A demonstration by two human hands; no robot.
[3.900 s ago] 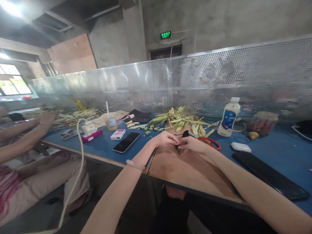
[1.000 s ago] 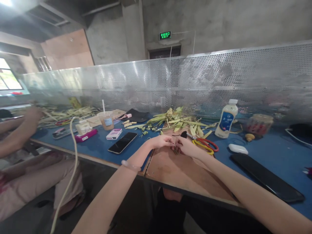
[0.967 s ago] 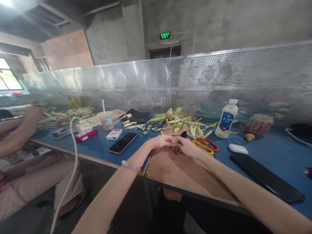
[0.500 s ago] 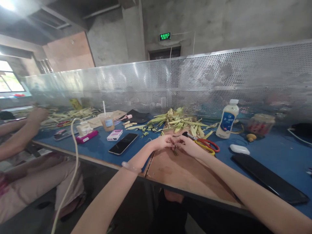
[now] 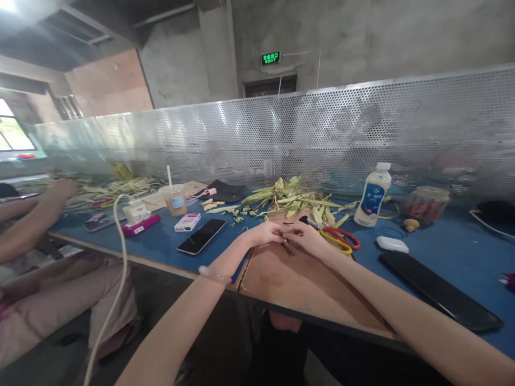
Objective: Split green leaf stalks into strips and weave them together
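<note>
Biggest first: perforated metal partition [image 5: 217, 139] along the back, probably there to divide work spots, dull silver and full of little round holes. Then a blue tabletop [image 5: 450, 268], smooth and flat. Set into or laid on that (can't tell which, sorry), a brown wooden panel [image 5: 298, 289], front and center, likely as a work surface, a bit stained.

At the back of the panel, spilling onto the blue, a heap of husk strips [image 5: 295, 195], presumably kept back there for elbow room; pale green to straw yellow, ribbony, papery. Off to the right, a long black case [image 5: 436, 289], likely parked out of the way, glossy with rounded ends. Same guess for the upright bottle [image 5: 372, 198], white cap, blue label.

Scissors [image 5: 341, 238] within easy grabbing range, red and yellow looped handles. Left hand [image 5: 269, 233] and right hand [image 5: 303, 235] together over the panel, fingertips meeting, pinched tight on one tiny item, maybe for fine control. Over to the left, a flat dark phone [image 5: 202, 237], face up, probably for quick glances.

Smallest: a brownish bundle [image 5: 288, 249] between those fingertips, loose end angled downward; thin, stem-like, too blurry for more.
</note>
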